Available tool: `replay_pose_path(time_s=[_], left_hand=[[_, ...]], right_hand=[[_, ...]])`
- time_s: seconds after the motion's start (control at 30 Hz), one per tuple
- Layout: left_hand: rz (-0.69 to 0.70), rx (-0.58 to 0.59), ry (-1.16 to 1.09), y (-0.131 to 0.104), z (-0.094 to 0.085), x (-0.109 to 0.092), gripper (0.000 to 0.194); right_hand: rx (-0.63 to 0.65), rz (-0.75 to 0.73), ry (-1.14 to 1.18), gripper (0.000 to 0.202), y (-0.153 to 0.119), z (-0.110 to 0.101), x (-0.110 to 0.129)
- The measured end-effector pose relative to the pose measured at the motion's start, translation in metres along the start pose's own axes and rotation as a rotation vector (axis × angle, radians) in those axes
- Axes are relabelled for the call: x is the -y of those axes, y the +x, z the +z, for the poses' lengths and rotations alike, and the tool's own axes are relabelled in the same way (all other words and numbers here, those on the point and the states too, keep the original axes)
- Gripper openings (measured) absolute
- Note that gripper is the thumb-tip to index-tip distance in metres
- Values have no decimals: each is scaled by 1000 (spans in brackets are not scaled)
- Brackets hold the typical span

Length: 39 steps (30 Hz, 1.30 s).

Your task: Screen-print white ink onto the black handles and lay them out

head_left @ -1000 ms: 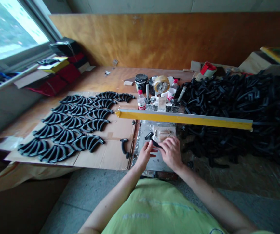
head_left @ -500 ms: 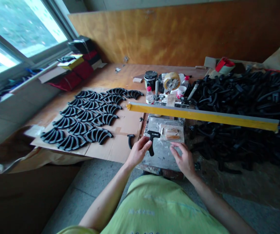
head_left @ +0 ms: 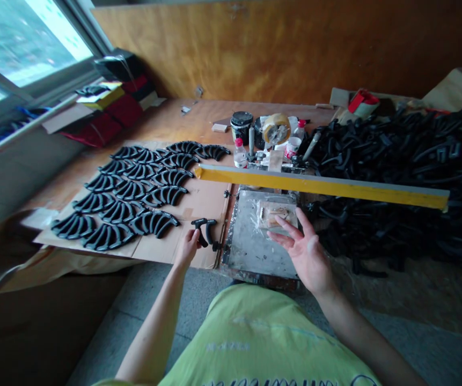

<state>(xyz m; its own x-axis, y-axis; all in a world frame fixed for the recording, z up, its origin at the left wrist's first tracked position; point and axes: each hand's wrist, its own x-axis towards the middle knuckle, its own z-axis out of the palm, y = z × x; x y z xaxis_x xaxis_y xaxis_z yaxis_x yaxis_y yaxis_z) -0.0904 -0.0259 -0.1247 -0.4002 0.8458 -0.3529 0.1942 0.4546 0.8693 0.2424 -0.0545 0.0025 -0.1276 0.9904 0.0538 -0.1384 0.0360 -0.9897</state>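
My left hand (head_left: 189, 247) is closed on a black T-shaped handle (head_left: 199, 225), held over the cardboard sheet (head_left: 196, 201). Right beside it lies another black handle (head_left: 211, 231) of the same sort. Rows of similar curved black handles (head_left: 116, 193) lie fanned out on the cardboard to the left. My right hand (head_left: 305, 254) is open with fingers spread and holds nothing. It hovers above the right side of a grey plate (head_left: 250, 241), near a small wooden-looking block under clear film (head_left: 277, 214).
A long yellow-edged bar (head_left: 319, 185) spans above the grey plate. Behind it stand a black tub (head_left: 242, 127), a tape roll (head_left: 276, 130) and a red-capped bottle (head_left: 239, 154). A large heap of black parts (head_left: 408, 155) covers the right side. Boxes (head_left: 122, 110) sit by the window.
My left hand has carried the black handle left, from over the grey plate to beside the lone handle on the cardboard. My right hand has opened wider. The view has shifted slightly.
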Motion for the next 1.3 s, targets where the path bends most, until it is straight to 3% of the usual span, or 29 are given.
replay_pose_path(time_s=[0.07,0.13,0.23,0.37,0.5,0.8,0.93,1.03,1.13,1.2,1.3], left_hand=[[-32,-29,13,4,-6,10,60],[-4,-15,20,0,-8,9,59],[95,76,13,-18,-3,-12,54],[212,207,-28,-46,8,-50,44],[317,279,2,-64,12,-72,40],[374,285,107,-67,7,-81,39],[373,273,101,-56,8,-71,39],[292,240,154,-36,7,-47,41],[119,128,332,-10,-1,-15,39],[22,54,429,7,-9,6,37],[-62,-5,501,26,-18,30,31]], right_hand=[[15,-58,7,68,-6,-1,2],[25,-108,-4,66,-11,-1,3],[-14,-117,-89,57,-15,1,5],[-64,-80,-208,28,-13,7,2],[-39,-51,-257,20,-11,7,-10],[19,-25,-363,16,-14,5,-21],[44,-72,-464,16,-9,4,-24],[26,-200,-689,18,1,-19,-38],[-76,-190,-1056,28,11,-71,-65],[-146,28,-1329,35,15,-113,-85],[-73,439,-1546,45,15,-163,-110]])
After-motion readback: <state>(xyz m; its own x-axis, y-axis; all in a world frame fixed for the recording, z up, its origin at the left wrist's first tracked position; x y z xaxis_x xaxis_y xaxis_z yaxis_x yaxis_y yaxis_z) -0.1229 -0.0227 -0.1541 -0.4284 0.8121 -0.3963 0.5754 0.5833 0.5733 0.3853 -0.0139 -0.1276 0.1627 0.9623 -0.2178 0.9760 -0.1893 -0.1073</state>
